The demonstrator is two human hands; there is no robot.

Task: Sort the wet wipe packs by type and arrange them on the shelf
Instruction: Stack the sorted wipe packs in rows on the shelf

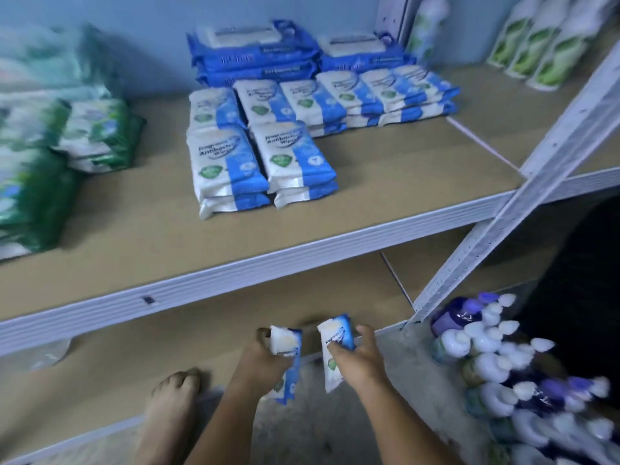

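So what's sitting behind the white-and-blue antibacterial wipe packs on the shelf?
Two stacks of dark blue packs with white lids stand behind the white-and-blue packs, against the wall. Their lowest packs are partly covered, so the count is unclear.

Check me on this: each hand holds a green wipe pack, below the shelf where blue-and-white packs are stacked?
Not green. In the head view the left hand grips one blue-and-white antibacterial wipe pack and the right hand grips another pack, below the shelf where matching stacked packs sit. Green packs lie at its left end.
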